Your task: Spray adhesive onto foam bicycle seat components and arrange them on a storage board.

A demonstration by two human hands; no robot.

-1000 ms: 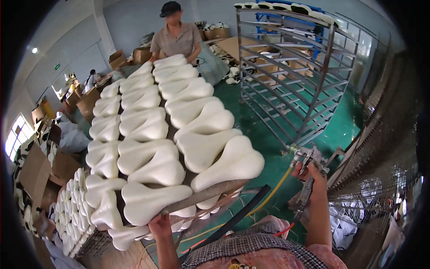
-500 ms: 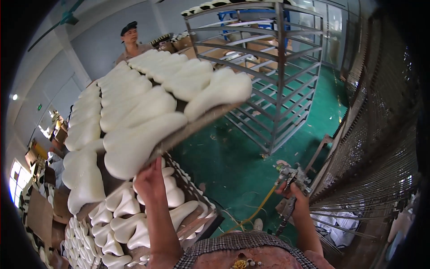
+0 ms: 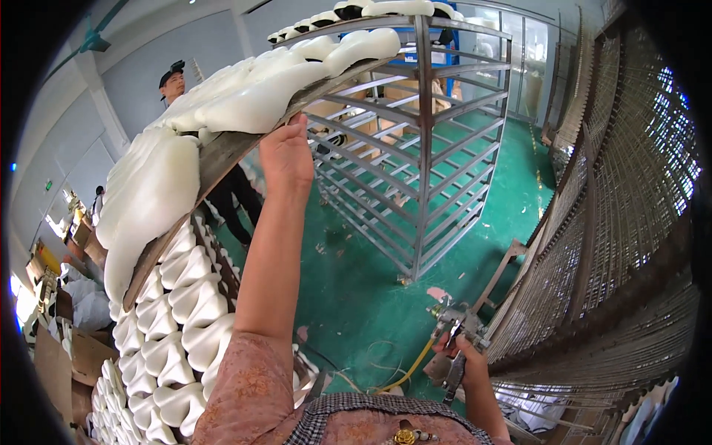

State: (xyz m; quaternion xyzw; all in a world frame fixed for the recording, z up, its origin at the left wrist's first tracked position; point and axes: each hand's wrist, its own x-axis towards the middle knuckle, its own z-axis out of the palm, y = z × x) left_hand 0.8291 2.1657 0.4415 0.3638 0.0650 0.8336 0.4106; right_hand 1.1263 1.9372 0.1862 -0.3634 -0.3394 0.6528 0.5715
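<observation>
My left hand (image 3: 288, 157) is raised, its fingers closed on the edge of a brown board (image 3: 226, 152) from beneath. Rows of glossy white, saddle-shaped pieces (image 3: 252, 96) lie on that board, which is held high and tilted. Its far side is hidden behind the pieces. Low on the right, my right hand (image 3: 475, 363) grips a metal spray gun (image 3: 461, 326) with a yellow hose (image 3: 415, 367) trailing from it. Below the board, to the left of my left forearm, more white saddle-shaped pieces (image 3: 200, 304) lie in rows.
A grey metal rack (image 3: 423, 148) with several tiers of rails stands ahead, with white pieces on top. A co-worker in a dark cap (image 3: 174, 83) stands beyond the board. On the right rises a curved, slatted brown screen (image 3: 608, 222). Cardboard boxes (image 3: 93, 356) crowd the left.
My left hand and the board have risen and moved toward the rack, and the board is now seen more edge-on. The spray gun stays in my right hand.
</observation>
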